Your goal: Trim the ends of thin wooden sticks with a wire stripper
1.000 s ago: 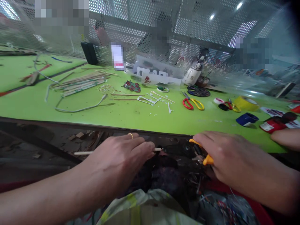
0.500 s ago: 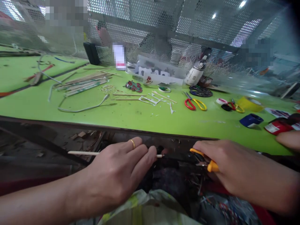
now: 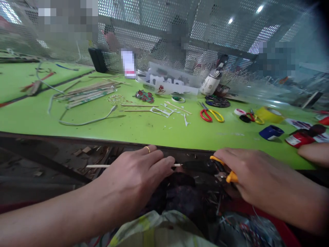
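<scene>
My left hand (image 3: 144,168), with a ring on one finger, is closed around a thin pale wooden stick (image 3: 99,166). The stick lies roughly level just below the table's front edge, its short right end poking out past my fingertips near a dark surface. To the right, my right hand (image 3: 254,178) grips what look like orange-handled pliers (image 3: 232,177). A bit of their metal shows beside the orange grips; most of the tool is covered by my fingers. A gap separates the stick's tip from the pliers.
On the green table (image 3: 144,132) lie a bundle of sticks (image 3: 89,92), white paper scraps (image 3: 164,111), red-and-yellow scissors (image 3: 211,113), a white cable (image 3: 87,122) and a blue tape roll (image 3: 271,132). Another person's arm (image 3: 313,152) rests at the right edge.
The view has shifted slightly. The stick's left end sticks out less from my left hand, and its right end has shifted slightly right. My right hand still holds the pliers.
</scene>
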`<state>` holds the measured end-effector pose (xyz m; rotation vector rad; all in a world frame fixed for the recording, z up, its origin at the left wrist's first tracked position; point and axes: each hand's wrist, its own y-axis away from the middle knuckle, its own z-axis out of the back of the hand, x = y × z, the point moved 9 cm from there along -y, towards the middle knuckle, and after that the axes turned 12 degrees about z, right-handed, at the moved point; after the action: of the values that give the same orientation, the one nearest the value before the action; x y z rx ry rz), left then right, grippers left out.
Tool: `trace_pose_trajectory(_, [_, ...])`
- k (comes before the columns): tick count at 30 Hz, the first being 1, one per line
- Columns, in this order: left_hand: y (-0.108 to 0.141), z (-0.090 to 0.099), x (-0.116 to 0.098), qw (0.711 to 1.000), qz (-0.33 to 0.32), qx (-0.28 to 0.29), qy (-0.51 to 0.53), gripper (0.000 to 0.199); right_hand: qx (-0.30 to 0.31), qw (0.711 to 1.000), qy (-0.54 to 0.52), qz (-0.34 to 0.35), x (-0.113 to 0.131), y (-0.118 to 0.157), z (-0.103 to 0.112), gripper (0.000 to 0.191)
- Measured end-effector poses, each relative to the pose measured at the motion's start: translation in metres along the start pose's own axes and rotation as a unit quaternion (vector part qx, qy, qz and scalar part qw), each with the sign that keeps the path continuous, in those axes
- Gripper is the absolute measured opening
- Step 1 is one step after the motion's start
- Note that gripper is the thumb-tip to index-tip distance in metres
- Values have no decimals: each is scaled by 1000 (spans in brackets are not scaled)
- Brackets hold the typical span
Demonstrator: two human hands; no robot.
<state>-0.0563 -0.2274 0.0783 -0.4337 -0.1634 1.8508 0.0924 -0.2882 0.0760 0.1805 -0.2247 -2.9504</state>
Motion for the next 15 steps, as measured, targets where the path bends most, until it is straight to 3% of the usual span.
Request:
trace_pose_trajectory(3, [0, -5, 4, 995, 41, 44, 78, 26, -45, 998, 24, 20, 7, 2, 10, 38])
trace_pose_trajectory(6, [2, -9, 6, 988, 58, 50, 131, 28, -100, 992, 54, 56, 16, 7, 21, 33])
trace_pose_trajectory(10, [4, -4, 4, 988, 49, 6, 146, 28, -130, 986, 82, 69, 18, 11, 26, 34])
trace_pose_trajectory(15, [4, 16, -12, 994, -36, -77, 63, 26, -96, 992, 22, 74, 13, 11, 12, 43])
